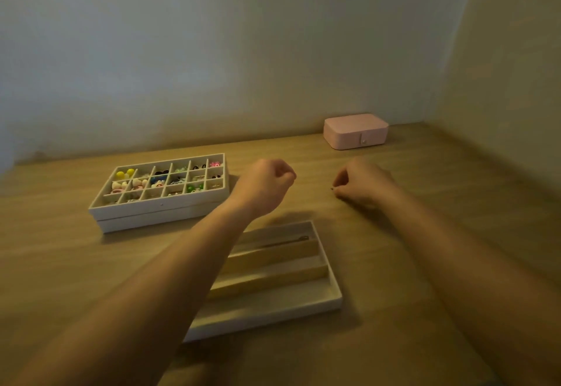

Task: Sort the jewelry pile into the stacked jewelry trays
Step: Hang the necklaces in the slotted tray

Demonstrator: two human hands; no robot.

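Observation:
My left hand (267,182) hovers above the table with its fingers curled into a fist, and nothing shows in it. To its right, my right hand (362,183) pinches a tiny dark piece of jewelry (333,187) at its fingertips. A white gridded tray (158,206) with several colourful earrings in its cells sits on a second white tray (145,223) at the left. In front of me lies a white tray with long slots (331,276), partly under my left forearm. A thin chain (299,239) lies in its far slot.
A shut pink jewelry box (355,130) stands at the back right against the wall. The wooden table (425,234) meets walls at the back and on the right.

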